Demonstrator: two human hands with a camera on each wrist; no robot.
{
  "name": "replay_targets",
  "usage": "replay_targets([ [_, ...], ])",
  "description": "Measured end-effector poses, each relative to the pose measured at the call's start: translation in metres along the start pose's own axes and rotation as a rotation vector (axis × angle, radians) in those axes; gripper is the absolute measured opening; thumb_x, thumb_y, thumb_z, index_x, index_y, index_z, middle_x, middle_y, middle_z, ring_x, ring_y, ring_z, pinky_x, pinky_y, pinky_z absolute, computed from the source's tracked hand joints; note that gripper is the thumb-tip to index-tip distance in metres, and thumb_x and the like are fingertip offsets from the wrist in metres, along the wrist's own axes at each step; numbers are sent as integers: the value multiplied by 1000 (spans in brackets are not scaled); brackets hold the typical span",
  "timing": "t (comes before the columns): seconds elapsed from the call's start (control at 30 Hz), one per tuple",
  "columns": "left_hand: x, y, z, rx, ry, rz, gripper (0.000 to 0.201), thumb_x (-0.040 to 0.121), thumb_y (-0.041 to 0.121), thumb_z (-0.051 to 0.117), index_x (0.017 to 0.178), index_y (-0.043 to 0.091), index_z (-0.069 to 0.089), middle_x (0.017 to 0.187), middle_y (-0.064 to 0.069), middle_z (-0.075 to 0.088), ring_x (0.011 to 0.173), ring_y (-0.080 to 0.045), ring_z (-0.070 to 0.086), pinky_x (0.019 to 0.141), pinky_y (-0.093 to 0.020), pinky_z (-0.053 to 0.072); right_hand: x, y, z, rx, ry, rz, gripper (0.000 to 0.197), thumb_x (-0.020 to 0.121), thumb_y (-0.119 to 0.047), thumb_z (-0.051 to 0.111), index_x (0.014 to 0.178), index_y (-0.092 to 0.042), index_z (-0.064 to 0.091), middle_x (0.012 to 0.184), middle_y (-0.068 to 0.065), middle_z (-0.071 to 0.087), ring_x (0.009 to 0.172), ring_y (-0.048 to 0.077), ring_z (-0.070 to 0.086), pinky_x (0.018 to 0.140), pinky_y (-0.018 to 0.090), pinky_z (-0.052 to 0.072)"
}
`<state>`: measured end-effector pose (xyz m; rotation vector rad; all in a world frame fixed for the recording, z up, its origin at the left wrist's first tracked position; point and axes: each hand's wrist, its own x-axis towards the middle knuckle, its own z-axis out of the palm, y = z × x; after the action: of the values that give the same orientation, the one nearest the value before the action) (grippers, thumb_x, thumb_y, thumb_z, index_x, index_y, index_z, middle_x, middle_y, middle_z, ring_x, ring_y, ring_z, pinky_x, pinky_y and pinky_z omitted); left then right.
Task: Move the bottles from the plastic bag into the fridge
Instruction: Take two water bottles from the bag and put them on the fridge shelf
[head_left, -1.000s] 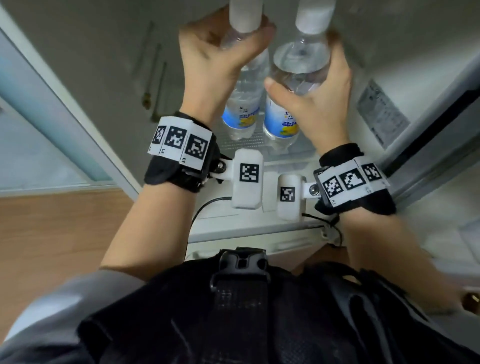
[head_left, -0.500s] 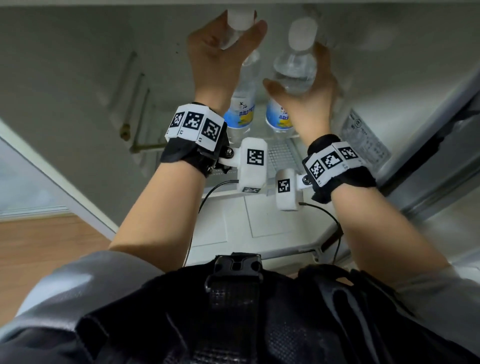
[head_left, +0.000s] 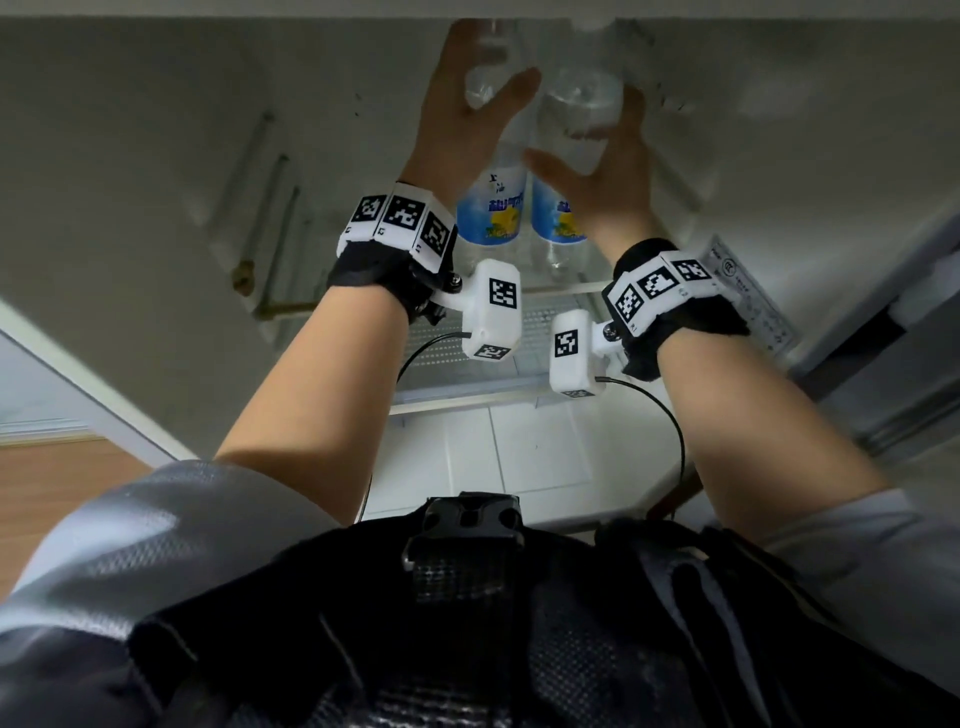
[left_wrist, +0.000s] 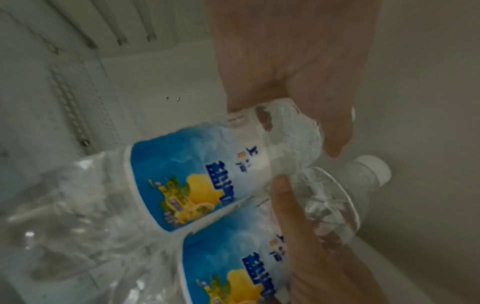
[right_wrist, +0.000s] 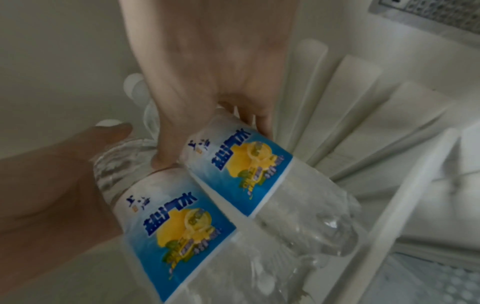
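Note:
Two clear bottles with blue and yellow labels stand upright side by side deep inside the fridge, the left bottle (head_left: 491, 218) (left_wrist: 194, 181) (right_wrist: 176, 226) touching the right bottle (head_left: 558, 223) (left_wrist: 233, 267) (right_wrist: 241, 168). My left hand (head_left: 467, 114) (left_wrist: 285, 61) wraps the left bottle's shoulder, thumb across its front. My right hand (head_left: 608, 176) (right_wrist: 207, 61) holds the right bottle's shoulder between thumb and fingers. The bottle bottoms sit at shelf level; whether they rest on it is unclear. Their caps are cut off in the head view. The plastic bag is out of view.
A perforated fridge shelf (head_left: 545, 332) lies just below and in front of the bottles, above a white cover (head_left: 493, 457). Ribbed shelf rails (head_left: 270, 208) run along the left wall. A sticker (head_left: 748, 296) is on the right wall. Wooden floor (head_left: 52, 493) shows at far left.
Both hands have carried the bottles deeper into the fridge, with my arms stretched further in. The bottle caps have slipped under the top edge of the head view.

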<state>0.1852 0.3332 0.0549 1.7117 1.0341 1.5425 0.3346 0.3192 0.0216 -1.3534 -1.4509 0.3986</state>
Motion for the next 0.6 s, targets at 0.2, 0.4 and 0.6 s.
replay_targets([
  [0.2,-11,-23,-13,114,-171,-211,82,63,5,82,131,10,36,118,-2,58,105,-11,59,83,-26,58,-6,22,2,36,-46,150,78,61,-15,84,124,-8,38,122,8,57,105,16,58,92,34,51],
  [0.4,-32,-50,-6,334,-120,-337,80,52,14,93,121,11,52,123,-3,63,104,-13,60,90,-30,53,-13,38,2,-36,-76,223,77,54,-18,89,118,-5,47,118,7,63,102,17,62,85,31,52],
  [0.6,-27,-52,2,270,-86,-337,75,45,16,92,110,12,56,112,-4,67,102,-20,66,88,-42,58,-13,34,3,6,-60,213,74,60,-12,87,121,-3,45,120,8,62,97,9,55,79,21,45],
])
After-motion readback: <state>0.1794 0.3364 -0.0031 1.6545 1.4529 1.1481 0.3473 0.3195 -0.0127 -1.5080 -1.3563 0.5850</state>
